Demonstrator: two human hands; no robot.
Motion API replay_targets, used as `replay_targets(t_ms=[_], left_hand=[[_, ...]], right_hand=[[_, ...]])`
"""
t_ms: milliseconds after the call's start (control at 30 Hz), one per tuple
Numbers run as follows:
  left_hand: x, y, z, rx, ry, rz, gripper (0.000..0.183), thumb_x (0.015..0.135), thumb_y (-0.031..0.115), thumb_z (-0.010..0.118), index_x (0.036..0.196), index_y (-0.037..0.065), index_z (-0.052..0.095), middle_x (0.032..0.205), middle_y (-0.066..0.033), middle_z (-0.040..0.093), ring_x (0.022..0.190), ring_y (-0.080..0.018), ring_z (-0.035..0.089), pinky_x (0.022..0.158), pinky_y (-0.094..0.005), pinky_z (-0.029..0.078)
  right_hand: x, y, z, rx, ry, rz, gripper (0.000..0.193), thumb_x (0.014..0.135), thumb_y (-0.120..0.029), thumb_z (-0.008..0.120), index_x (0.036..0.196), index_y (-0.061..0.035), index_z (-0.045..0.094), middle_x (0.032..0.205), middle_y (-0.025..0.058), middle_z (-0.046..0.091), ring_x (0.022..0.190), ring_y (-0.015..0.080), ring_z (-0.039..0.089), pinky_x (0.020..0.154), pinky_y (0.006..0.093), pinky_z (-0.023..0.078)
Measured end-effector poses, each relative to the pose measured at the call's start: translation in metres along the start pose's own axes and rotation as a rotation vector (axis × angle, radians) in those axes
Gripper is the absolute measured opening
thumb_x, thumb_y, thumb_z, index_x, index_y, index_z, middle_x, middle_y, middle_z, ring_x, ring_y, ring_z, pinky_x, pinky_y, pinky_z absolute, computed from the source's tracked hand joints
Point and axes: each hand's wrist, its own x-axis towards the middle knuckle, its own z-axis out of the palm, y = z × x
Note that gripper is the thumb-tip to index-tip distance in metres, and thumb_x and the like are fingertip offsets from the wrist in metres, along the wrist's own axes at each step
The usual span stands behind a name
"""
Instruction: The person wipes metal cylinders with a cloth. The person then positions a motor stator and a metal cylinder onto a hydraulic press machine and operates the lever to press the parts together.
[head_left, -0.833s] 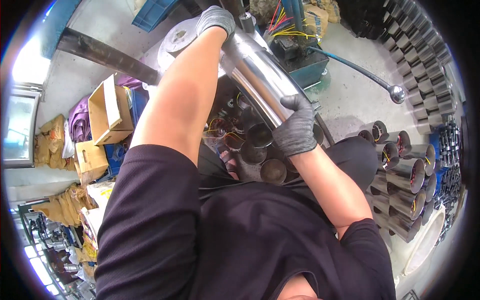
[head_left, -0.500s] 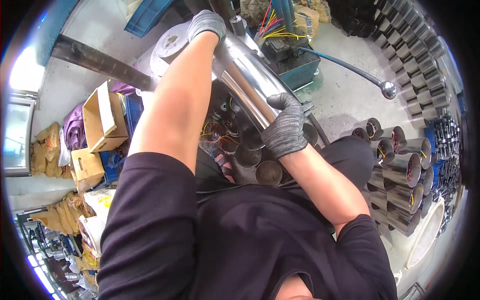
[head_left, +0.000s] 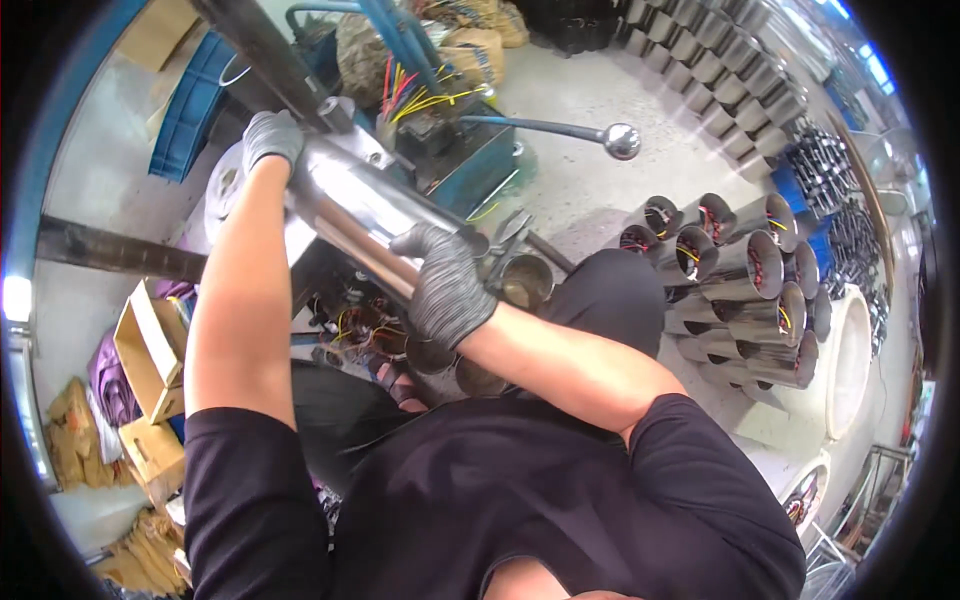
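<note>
A shiny metal tube (head_left: 362,207) lies slanted in front of me, its far end by a dark upright post (head_left: 262,60). My left hand (head_left: 272,138), in a grey glove, is closed over the tube's far end, its fingertips partly hidden. Nearer to me, my right hand (head_left: 445,285), gloved too, wraps round the tube's near end with the thumb on top. Beside the left hand is a pale round metal part (head_left: 226,190). Below the tube, open metal cups (head_left: 480,376) and coloured wires stand near my foot.
A blue lever with a shiny ball end (head_left: 621,141) juts from the teal machine base (head_left: 478,165). At the right stand several metal cylinders with wires inside (head_left: 750,265); stacked metal sleeves (head_left: 715,80) line the back. Cardboard boxes (head_left: 150,350) sit at the left.
My view has turned to the right, so the surroundings have shifted left in the picture. Both hands stay on the tube.
</note>
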Motion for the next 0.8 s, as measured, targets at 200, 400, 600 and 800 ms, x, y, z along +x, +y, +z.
replay_targets(t_ms=[200, 400, 600, 800], left_hand=[[-0.005, 0.0, 0.001, -0.008, 0.049, 0.109, 0.04, 0.103, 0.029, 0.053, 0.12, 0.006, 0.08, 0.131, -0.0247, 0.072, 0.122, -0.0413, 0.071, 0.106, -0.0509, 0.055], [-0.015, 0.004, -0.013, -0.293, 0.064, -0.083, 0.037, 0.099, 0.024, 0.059, 0.126, 0.008, 0.079, 0.137, -0.0268, 0.069, 0.13, -0.0422, 0.067, 0.11, -0.0497, 0.053], [-0.018, -0.002, -0.024, -0.093, -0.011, -0.114, 0.037, 0.098, 0.02, 0.059, 0.126, 0.008, 0.079, 0.136, -0.0222, 0.071, 0.129, -0.0398, 0.068, 0.109, -0.0488, 0.055], [-0.022, 0.003, -0.029, -0.295, 0.003, -0.312, 0.04, 0.102, 0.019, 0.053, 0.134, 0.006, 0.074, 0.141, -0.0224, 0.069, 0.134, -0.0411, 0.065, 0.113, -0.05, 0.052]], right_hand=[[0.0, -0.004, -0.033, -0.057, -0.187, 0.114, 0.06, 0.077, -0.013, 0.067, 0.131, 0.0106, 0.056, 0.119, 0.0226, 0.068, 0.105, 0.0356, 0.072, 0.102, 0.0435, 0.059], [-0.051, -0.037, 0.009, -0.115, 0.128, 0.294, 0.056, 0.084, -0.018, 0.063, 0.134, 0.0062, 0.058, 0.118, 0.0203, 0.07, 0.105, 0.0342, 0.072, 0.097, 0.0458, 0.059], [-0.104, -0.057, -0.006, -0.125, -0.249, 0.313, 0.056, 0.088, -0.018, 0.063, 0.135, 0.0107, 0.057, 0.111, 0.0229, 0.071, 0.097, 0.0322, 0.072, 0.087, 0.049, 0.062], [-0.024, -0.135, -0.057, -0.469, 0.194, 0.467, 0.048, 0.082, -0.023, 0.066, 0.124, -0.0001, 0.063, 0.116, 0.0222, 0.068, 0.107, 0.0352, 0.072, 0.101, 0.0441, 0.059]])
